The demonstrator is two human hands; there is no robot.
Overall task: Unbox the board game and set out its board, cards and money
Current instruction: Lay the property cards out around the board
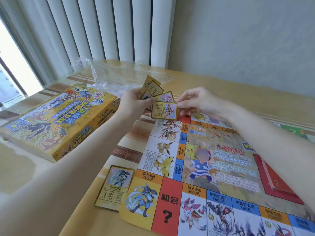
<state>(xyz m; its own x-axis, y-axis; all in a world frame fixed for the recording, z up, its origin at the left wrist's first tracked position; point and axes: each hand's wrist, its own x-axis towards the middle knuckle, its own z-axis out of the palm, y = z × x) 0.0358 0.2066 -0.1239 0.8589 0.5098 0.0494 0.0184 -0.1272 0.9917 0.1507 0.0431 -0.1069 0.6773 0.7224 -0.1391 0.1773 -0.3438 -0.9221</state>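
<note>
- Left hand [134, 101] grips fanned cards [154, 90] above the board's [221, 167] far corner, their lower edges hidden.
- Right hand [198, 101] pinches one card [164, 110] there; its forearm covers board squares.

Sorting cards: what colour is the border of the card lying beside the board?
Yellow-gold border on the card, head view.

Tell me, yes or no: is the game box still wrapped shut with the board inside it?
No: the board lies unfolded on the table, apart from the yellow box to its left.
</note>
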